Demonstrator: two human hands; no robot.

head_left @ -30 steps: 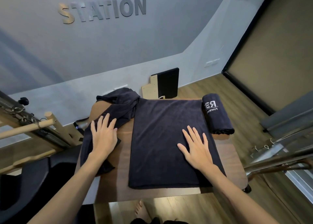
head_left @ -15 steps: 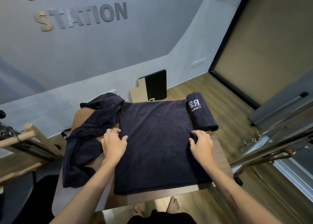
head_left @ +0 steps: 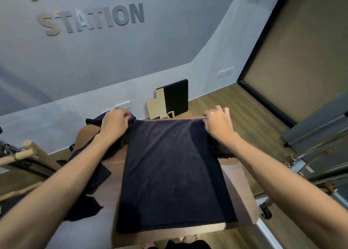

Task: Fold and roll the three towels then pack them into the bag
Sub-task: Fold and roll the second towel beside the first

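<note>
- Folded dark towel [head_left: 175,173] lies flat on the wooden table [head_left: 239,188], spanning the middle from 12 o'clock to 6 o'clock.
- Left hand [head_left: 114,124] pinches the towel's far corner at 11 o'clock, fingers curled on the cloth.
- Right hand [head_left: 219,124] grasps the far corner at 1 o'clock.
- Loose second towel [head_left: 90,179] sprawls at 9 o'clock, under the left forearm.
- Rolled towel [head_left: 224,152] at 3 o'clock is mostly hidden by the right forearm.

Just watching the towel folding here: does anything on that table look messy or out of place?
One thing: a crumpled dark towel lies bunched on the table's left side, partly hanging off the edge. The flat towel, pinched at its far corners by the left hand and right hand, looks neat.
</note>
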